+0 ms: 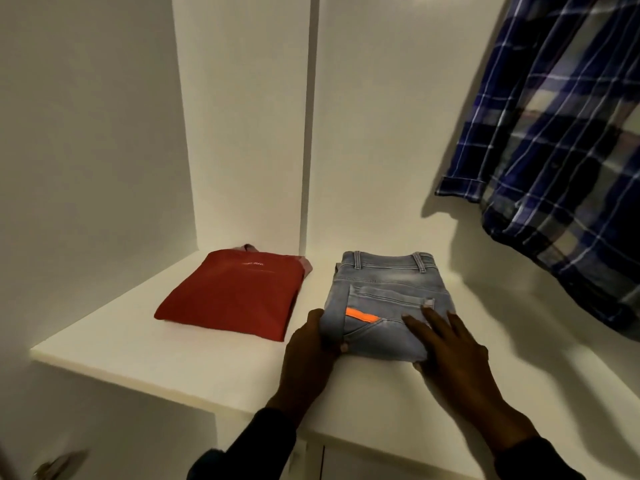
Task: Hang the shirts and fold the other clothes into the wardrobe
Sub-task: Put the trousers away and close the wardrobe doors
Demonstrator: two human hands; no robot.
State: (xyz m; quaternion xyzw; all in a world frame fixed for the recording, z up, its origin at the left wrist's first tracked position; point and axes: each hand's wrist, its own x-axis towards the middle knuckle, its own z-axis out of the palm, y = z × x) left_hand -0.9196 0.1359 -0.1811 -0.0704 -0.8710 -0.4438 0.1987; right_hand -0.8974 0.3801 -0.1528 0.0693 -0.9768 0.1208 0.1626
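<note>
Head view, wardrobe interior, white throughout.

Item: folded jeans (388,299), light blue denim, waistband toward the back wall, an orange strip on the pocket. They lay on the white shelf (138,341), right of centre, near its front edge.

Item: folded red garment (235,296), small pale lettering on top, a pinkish layer showing at its far edge. It lay flat on the same shelf, just beside the jeans on their left, a narrow gap between the two.

Item: plaid shirt (554,150), blue, black and white check, hanging at the upper right above the shelf, one cuffed sleeve drooping toward the back wall. The hanger was out of sight.

Left hand (311,351): curled round the near left corner of the jeans, thumb on top, fingers wrapped at the side.

Right hand (453,355): fingers straight and spread, resting flat on top of the jeans at the near right corner, thumb against the front fold.

Both forearms wore dark sleeves (263,441).
</note>
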